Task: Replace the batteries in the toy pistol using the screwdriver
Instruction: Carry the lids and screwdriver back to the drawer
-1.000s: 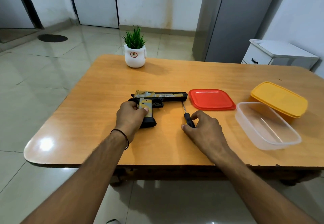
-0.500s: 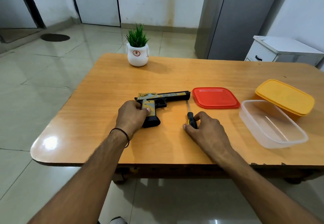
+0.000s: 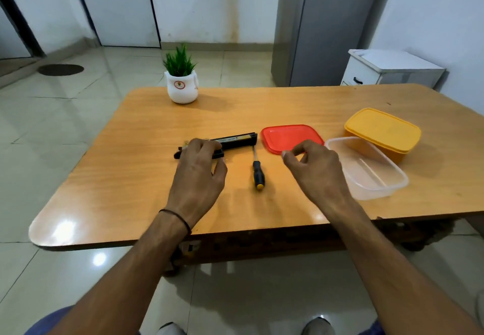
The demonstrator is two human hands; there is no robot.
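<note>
Pistol (image 3: 235,139) lies flat on the bench (image 3: 131,167), barrel pointing right toward the red lid (image 3: 290,137), its grip end hidden under the left hand (image 3: 200,172).

Largest first: the wooden bench carries everything. On its right side a yellow box (image 3: 382,130) with its lid on stands behind a clear tub (image 3: 366,167) that is open and touches it. The red lid lies flat just left of the tub. A small plant (image 3: 182,83) in a white pot stands at the far edge.

The left hand rests on the pistol's grip, fingers curled over it; whether it truly clasps it I cannot tell. The right hand (image 3: 314,167) hovers over the bench, loosely curled, thumb and forefinger nearly pinched, gripping nothing.

Between the hands lies the screwdriver (image 3: 258,172), untouched, tip toward the pistol's muzzle, black handle with a yellow cap toward the person.
</note>
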